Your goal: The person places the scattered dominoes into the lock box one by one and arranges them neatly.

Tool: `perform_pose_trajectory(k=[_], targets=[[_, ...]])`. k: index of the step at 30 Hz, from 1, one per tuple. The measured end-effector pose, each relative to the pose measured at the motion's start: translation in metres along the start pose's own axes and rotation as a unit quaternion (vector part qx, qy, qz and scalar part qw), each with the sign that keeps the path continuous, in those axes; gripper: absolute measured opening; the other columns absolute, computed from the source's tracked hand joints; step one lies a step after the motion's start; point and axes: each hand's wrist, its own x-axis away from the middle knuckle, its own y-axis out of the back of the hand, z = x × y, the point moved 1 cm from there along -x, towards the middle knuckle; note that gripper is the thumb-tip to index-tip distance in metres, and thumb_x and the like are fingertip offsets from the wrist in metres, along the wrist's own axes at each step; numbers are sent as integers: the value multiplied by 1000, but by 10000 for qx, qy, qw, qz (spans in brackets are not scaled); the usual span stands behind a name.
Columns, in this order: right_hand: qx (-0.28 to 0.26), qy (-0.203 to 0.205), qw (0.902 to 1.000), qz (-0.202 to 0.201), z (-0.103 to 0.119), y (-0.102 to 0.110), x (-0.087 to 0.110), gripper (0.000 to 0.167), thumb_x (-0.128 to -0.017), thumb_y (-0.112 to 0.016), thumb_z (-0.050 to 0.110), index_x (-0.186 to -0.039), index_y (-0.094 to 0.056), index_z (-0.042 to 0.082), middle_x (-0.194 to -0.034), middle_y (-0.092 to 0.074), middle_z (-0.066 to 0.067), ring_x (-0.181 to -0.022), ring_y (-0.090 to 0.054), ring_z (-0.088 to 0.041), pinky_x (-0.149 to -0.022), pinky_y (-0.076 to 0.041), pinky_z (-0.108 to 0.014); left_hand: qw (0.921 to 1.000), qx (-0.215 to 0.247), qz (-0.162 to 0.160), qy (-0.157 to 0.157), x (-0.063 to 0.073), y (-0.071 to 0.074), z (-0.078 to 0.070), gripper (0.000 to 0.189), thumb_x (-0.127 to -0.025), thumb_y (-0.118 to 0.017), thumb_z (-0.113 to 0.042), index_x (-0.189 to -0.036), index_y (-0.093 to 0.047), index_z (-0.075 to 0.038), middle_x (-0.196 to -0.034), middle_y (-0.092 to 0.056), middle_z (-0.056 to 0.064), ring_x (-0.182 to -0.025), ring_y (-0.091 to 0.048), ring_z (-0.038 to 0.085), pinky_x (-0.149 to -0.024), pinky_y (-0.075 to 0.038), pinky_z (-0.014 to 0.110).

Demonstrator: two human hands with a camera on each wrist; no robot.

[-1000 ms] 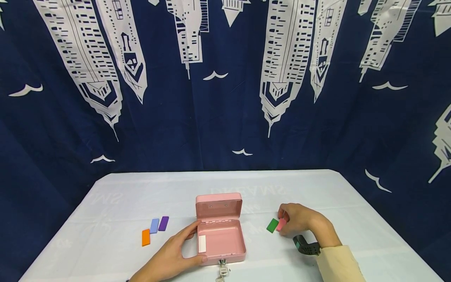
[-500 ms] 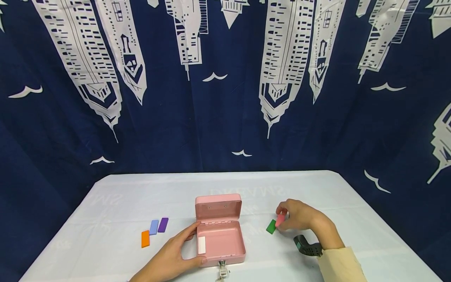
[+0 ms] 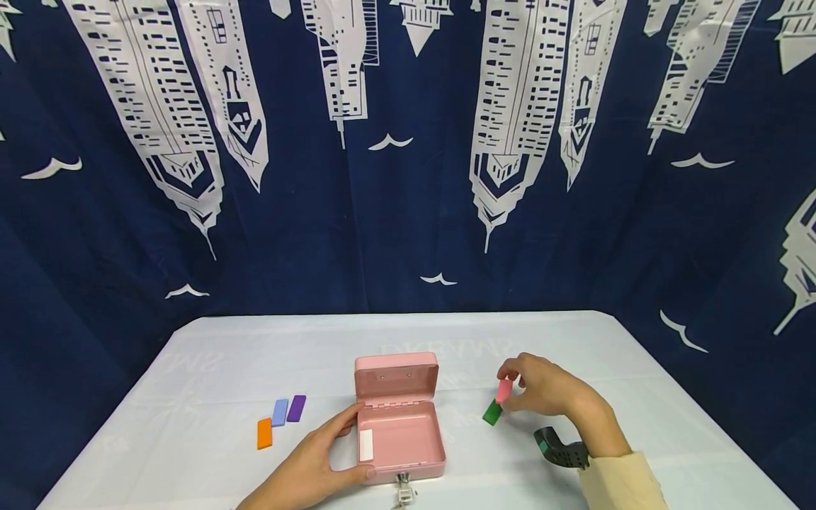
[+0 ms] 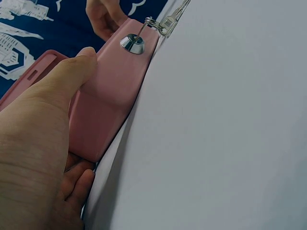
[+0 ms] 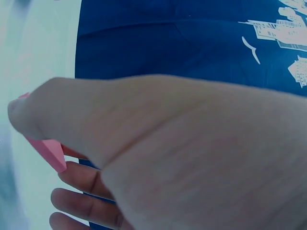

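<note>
A pink metal cash box [image 3: 408, 433] stands with its lid raised near the middle of the table's front, a white label inside on the left. Thumb at the front and fingers at the rear, my left hand [image 3: 314, 457] grips its left side. In the left wrist view, keys [image 4: 168, 25] hang from the silver lock [image 4: 132, 44]. To the right of the box, my right hand [image 3: 548, 386] pinches a flat pink block [image 3: 504, 390] between thumb and fingers, tilted up. Just below it, a green block [image 3: 492, 412] lies on the table, partly overlapped by the pink one in view.
Left of the box lie an orange block [image 3: 264, 433], a light blue block [image 3: 280, 412] and a purple block [image 3: 296, 409]. A white cloth covers the table [image 3: 255, 347]; a navy curtain [image 3: 408, 198] with white printed buildings hangs behind. A black band [image 3: 561, 449] circles the right wrist.
My right hand has picked the pink block up from beside the green one, tilting it upright and shifting slightly left and away from me. The left hand and box stay put.
</note>
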Motion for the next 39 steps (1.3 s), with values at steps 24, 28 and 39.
perform_pose_trajectory(k=[24, 28, 39], targets=[[75, 199, 9992, -351, 21, 7, 3, 42, -84, -84, 34, -115, -72, 9, -96, -70, 2, -89, -62, -16, -72, -51, -33, 10000, 50, 45, 58, 0, 0, -1, 93, -84, -79, -59, -161, -35, -28, -159, -46, 0, -133, -55, 27, -107, -48, 57], [139, 287, 9985, -445, 26, 8, 6, 40, -84, -84, 33, -115, -73, 9, -98, -71, 5, -91, -63, -17, -71, -52, -32, 10000, -7, 23, 40, -1, -1, 0, 93, -84, -79, -59, -161, -35, -28, -158, -48, 0, -132, -56, 27, -106, -49, 57], [331, 865, 9926, -782, 38, 10, 11, 35, -84, -84, 33, -111, -74, 14, -102, -69, 9, -91, -62, -15, -69, -52, -28, 10000, -37, 29, 67, -1, -1, -1, 94, -84, -78, -61, -160, -36, -27, -157, -48, 1, -132, -56, 27, -107, -49, 56]])
